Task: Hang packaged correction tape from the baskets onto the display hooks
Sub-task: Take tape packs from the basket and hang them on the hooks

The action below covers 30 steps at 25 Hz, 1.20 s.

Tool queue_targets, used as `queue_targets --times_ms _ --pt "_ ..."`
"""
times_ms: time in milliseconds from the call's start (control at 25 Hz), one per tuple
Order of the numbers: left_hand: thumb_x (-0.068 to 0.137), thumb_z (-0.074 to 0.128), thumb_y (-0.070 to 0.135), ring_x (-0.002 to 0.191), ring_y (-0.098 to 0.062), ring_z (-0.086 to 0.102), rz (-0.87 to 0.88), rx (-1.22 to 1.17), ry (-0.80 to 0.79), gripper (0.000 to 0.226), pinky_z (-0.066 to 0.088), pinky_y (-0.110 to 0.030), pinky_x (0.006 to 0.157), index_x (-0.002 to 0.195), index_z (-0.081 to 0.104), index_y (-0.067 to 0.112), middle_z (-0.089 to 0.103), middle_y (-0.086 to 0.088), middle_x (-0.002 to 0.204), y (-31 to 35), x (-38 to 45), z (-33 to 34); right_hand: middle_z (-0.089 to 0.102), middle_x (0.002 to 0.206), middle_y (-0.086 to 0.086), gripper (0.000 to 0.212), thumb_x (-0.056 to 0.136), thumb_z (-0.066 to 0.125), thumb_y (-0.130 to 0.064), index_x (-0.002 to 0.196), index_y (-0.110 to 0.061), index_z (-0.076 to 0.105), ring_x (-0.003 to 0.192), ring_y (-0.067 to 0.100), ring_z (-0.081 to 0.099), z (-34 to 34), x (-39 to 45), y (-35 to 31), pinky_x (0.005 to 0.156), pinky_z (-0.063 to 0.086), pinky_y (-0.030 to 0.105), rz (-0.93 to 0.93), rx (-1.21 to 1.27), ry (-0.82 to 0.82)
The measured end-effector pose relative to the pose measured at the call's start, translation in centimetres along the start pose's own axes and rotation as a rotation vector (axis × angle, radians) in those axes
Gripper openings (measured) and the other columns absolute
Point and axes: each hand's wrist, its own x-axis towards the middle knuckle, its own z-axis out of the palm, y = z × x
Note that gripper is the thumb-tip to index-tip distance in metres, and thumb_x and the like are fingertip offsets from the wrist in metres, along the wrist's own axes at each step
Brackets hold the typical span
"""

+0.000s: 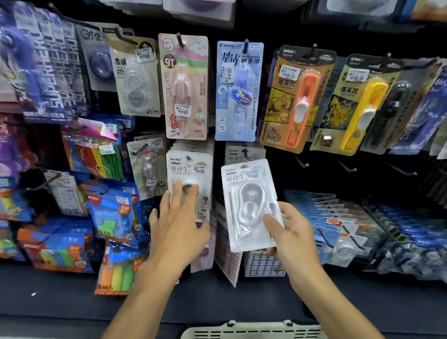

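Head view, items as seen.

Right hand [288, 233]: forearm raised from lower right, thumb laid across the front and fingers curled behind the lower right corner of a white carded blister pack of correction tape [249, 206]. The pack is held upright, slightly tilted, in front of the black display wall, its top just below a black hook [245, 153] carrying a matching white pack [242, 154] behind it.

Left hand [178, 222]: forearm raised from lower centre, palm toward the wall, fingers straight and spread, fingertips [178, 189] resting against the front of a hanging stack of white correction tape packs [191, 181]. It grips nothing.

Row above, each on its own hook: pink carded pack marked MY MELODY [185, 89]; pale blue carded correction tape pack [239, 91]; orange clip pusher on a brown card [296, 99]; yellow clip pusher on a dark card [355, 104].

Left side: blue packs of coloured eraser blocks [114, 215], overlapping.

Lower right: blue-topped packs [329, 223] in slanted rows.

Bottom edge: beige slotted plastic basket [250, 334], rim only, between the forearms.
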Motion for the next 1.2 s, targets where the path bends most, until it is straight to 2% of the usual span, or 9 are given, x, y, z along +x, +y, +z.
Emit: queue_targets --times_ms 160,320,520,600,680,760,880,1000,1200 --pt "0.095 0.058 0.039 0.157 -0.022 -0.007 0.013 0.010 -0.030 0.086 0.007 -0.054 0.124 0.161 0.002 0.037 -0.016 0.006 0.169 -0.2 0.5 0.6 0.077 0.099 -0.010 0.035 0.102 0.055 -0.015 0.097 -0.048 0.066 0.079 0.002 0.069 -0.5 -1.0 0.3 0.061 0.047 0.016 -0.056 -0.002 -0.049" --pt "0.094 0.060 0.040 0.157 -0.021 -0.008 0.027 0.022 -0.043 0.089 0.008 -0.055 0.124 0.160 0.001 0.040 -0.019 0.008 0.169 -0.4 0.4 1.1 0.076 0.096 -0.007 0.023 0.099 0.057 -0.017 0.096 -0.037 0.067 0.081 0.010 0.070 -0.3 0.6 -0.9 0.067 0.051 0.032 0.010 -0.034 0.053" --pt "0.094 0.060 0.041 0.157 -0.020 -0.009 0.029 0.019 -0.065 0.089 0.010 -0.055 0.123 0.160 0.000 0.041 -0.021 0.010 0.168 -0.7 0.6 1.0 0.074 0.092 -0.009 0.012 0.095 0.060 -0.029 0.099 -0.039 0.063 0.070 0.007 0.066 -0.3 0.5 -0.9 0.060 0.046 0.024 -0.038 -0.111 0.127" --pt "0.095 0.060 0.041 0.157 -0.020 -0.009 0.036 0.011 -0.077 0.089 0.011 -0.055 0.123 0.160 0.000 0.041 -0.021 0.010 0.168 -0.7 0.6 1.0 0.073 0.092 0.000 0.021 0.093 0.068 -0.030 0.110 -0.033 0.055 0.061 0.010 0.061 0.1 2.0 -0.8 0.054 0.045 0.028 0.100 -0.058 0.173" --pt "0.094 0.061 0.042 0.157 -0.020 -0.008 0.038 0.006 -0.077 0.089 0.011 -0.056 0.123 0.160 0.001 0.040 -0.021 0.011 0.168 -0.9 0.3 1.2 0.072 0.092 0.010 0.045 0.092 0.071 -0.013 0.127 -0.022 0.043 0.057 0.013 0.060 0.6 3.7 -0.6 0.048 0.047 0.028 0.352 0.181 0.089" --pt "0.093 0.062 0.041 0.157 -0.023 -0.004 0.032 0.018 -0.063 0.091 0.013 -0.056 0.123 0.160 0.002 0.039 -0.017 0.009 0.169 -1.0 -0.3 1.1 0.067 0.103 0.010 0.061 0.092 0.066 0.000 0.141 -0.021 0.036 0.079 0.022 0.068 0.2 3.9 0.6 0.054 0.054 0.031 0.454 0.282 -0.008" --pt "0.089 0.065 0.041 0.151 -0.030 0.023 -0.021 -0.005 -0.118 0.082 0.030 -0.050 0.116 0.159 0.021 0.036 0.016 -0.003 0.169 -1.6 -1.7 2.8 0.070 0.106 0.005 0.045 0.095 0.061 -0.003 0.135 -0.019 0.046 0.080 0.020 0.069 -0.7 1.3 6.1 0.061 0.056 0.031 0.496 0.117 -0.091" --pt "0.081 0.068 0.043 0.129 -0.030 0.054 -0.081 -0.178 -0.411 0.066 0.044 -0.040 0.108 0.144 0.050 0.030 0.055 -0.005 0.146 -1.9 -4.2 7.1 0.076 0.099 0.005 0.028 0.095 0.063 -0.008 0.122 -0.013 0.059 0.068 0.019 0.069 -2.2 -5.1 15.1 0.057 0.053 0.027 0.696 -0.050 -0.210" --pt "0.090 0.064 0.026 0.124 -0.028 0.059 -0.070 0.015 -0.776 0.041 0.049 -0.034 0.100 0.131 0.062 0.024 0.063 -0.005 0.134 -5.2 -12.2 17.3 0.061 0.116 0.007 0.022 0.092 0.066 -0.019 0.114 -0.016 0.061 0.090 0.019 0.057 -4.6 -13.4 27.0 0.073 0.044 0.026 0.764 -0.694 -0.719"
